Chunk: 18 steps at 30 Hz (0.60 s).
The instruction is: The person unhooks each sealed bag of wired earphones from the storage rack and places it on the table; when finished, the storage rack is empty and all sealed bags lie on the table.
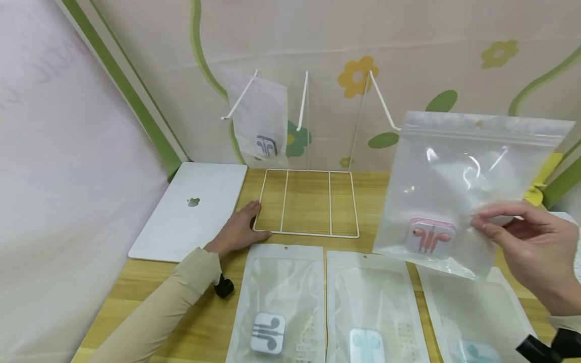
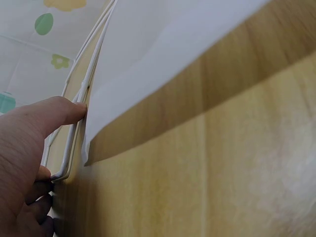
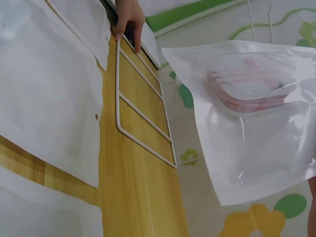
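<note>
My right hand (image 1: 540, 247) pinches the side of a clear zip bag (image 1: 467, 171), held up above the table at the right. Low inside the bag sits a square case with pink earphones (image 1: 432, 238). With thumb and fingers my left hand (image 1: 240, 227) grips the left front corner of a white wire display rack (image 1: 306, 234). The left wrist view shows that thumb (image 2: 69, 111) against the wire. On the rack's left hook hangs a bag with dark earphones (image 1: 265, 108). The middle hook (image 1: 303, 101) and right hook (image 1: 383, 103) carry no bag.
In front of the rack lie a bag with grey earphones (image 1: 286, 282), a bag with pale blue earphones (image 1: 369, 287) and a third bag (image 1: 467, 297), partly covered by the raised one. A closed silver laptop (image 1: 195, 201) is at the left. Behind hangs a flowered cloth (image 1: 327, 30).
</note>
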Each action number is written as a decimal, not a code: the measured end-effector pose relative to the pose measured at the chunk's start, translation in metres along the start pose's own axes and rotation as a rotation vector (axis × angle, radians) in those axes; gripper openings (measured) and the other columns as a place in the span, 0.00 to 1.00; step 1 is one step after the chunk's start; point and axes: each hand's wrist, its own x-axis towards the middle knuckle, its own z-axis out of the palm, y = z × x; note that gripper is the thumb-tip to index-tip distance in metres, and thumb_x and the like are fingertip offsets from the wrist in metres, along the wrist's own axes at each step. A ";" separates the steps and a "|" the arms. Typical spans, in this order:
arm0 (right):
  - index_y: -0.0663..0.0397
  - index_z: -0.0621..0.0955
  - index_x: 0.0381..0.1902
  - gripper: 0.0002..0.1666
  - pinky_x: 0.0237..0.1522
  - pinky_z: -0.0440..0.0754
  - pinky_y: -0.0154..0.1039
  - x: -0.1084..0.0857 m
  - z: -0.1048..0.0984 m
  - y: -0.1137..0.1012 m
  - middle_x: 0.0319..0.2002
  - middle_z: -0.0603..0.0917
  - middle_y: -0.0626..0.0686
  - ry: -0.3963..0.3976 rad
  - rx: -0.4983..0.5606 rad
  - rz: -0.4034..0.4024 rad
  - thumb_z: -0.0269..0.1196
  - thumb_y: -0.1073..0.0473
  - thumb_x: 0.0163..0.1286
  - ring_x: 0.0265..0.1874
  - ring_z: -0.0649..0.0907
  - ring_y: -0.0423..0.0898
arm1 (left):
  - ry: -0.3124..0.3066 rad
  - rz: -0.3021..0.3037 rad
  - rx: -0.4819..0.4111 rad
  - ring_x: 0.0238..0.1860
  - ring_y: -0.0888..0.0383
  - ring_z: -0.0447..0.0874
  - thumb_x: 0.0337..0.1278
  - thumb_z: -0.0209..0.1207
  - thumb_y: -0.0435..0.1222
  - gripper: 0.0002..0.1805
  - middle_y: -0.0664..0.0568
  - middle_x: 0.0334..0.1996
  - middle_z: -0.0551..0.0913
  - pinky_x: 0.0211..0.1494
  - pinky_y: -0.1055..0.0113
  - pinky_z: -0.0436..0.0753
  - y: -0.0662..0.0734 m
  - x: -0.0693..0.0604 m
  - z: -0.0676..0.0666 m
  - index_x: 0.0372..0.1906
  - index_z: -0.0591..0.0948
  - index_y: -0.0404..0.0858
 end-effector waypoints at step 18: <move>0.69 0.83 0.38 0.14 0.15 0.68 0.28 0.003 -0.017 0.046 0.29 0.84 0.34 -0.039 -0.496 0.242 0.67 0.81 0.52 0.12 0.74 0.34 | 0.003 0.001 0.004 0.76 0.43 0.51 0.53 0.64 0.55 0.50 0.40 0.75 0.54 0.76 0.45 0.56 0.001 -0.001 -0.001 0.73 0.58 0.30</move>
